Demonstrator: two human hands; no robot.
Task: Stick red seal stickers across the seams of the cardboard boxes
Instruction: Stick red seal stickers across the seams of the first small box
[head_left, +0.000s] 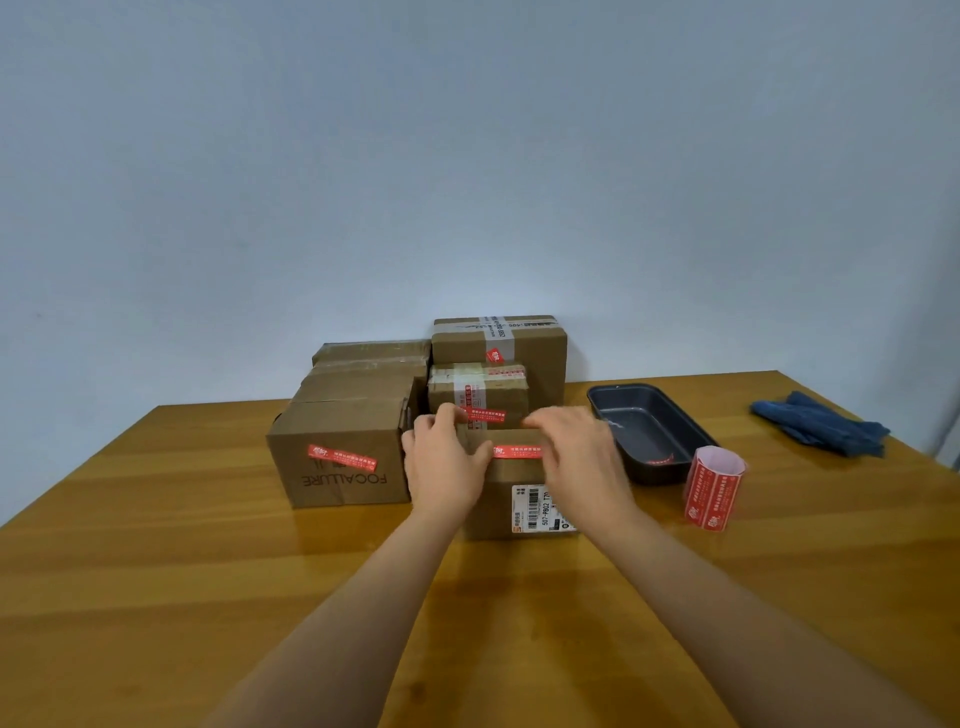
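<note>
A small cardboard box with a barcode label stands nearest me at the table's middle. A red seal sticker lies across its front top edge. My left hand grips the box's left top corner, fingers curled over the top and thumb at the sticker's left end. My right hand curls over the right top corner and hides the sticker's right end. The roll of red stickers stands upright to the right of the box.
A FOCALLURE box with a red sticker sits to the left. Two more sealed boxes stand behind, against the wall. A dark baking tray and a blue cloth lie at the right on the wooden table.
</note>
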